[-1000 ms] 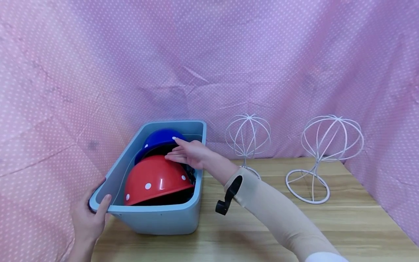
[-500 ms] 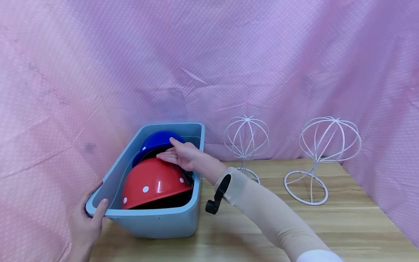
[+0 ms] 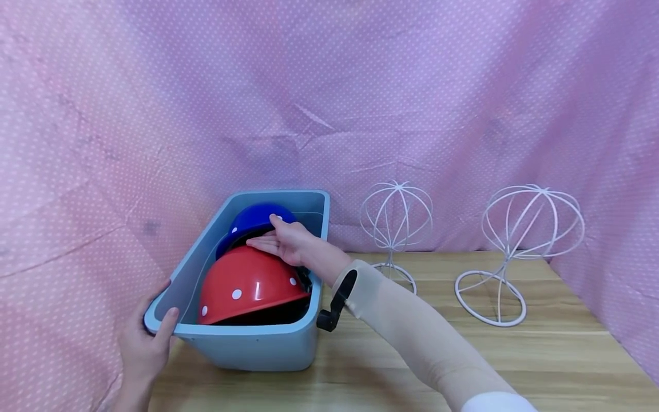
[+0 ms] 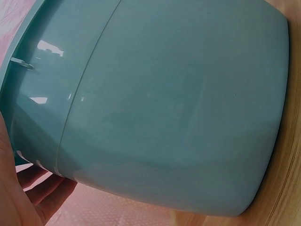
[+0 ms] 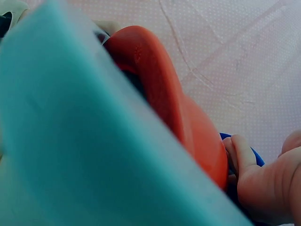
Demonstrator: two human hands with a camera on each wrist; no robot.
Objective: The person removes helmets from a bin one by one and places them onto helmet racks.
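Note:
A grey-blue plastic bin (image 3: 257,349) stands on the table, holding two helmets. The red helmet (image 3: 247,283), with white dots, lies tilted at the near end, its opening facing down toward the near wall. Behind it sits a blue helmet (image 3: 259,216), partly hidden by the red one and the hand. My left hand (image 3: 146,343) grips the bin's near left corner, thumb over the rim and fingers outside below. My right hand (image 3: 290,243) reaches over the right wall between the helmets. Its thumb overlaps the blue brim, and its fairly straight fingers extend under it, just above the red shell.
Two white wire stands with round cage tops, a nearer-left one (image 3: 396,229) and a right one (image 3: 515,252), stand on the wooden table (image 3: 412,337) right of the bin. Pink dotted cloth (image 3: 329,103) hangs behind. A black camera mount (image 3: 334,315) sits on the right wrist.
My right hand has moved slightly left, deeper between the helmets, its thumb over the blue brim. The left hand keeps its grip on the bin. The view has shifted a little.

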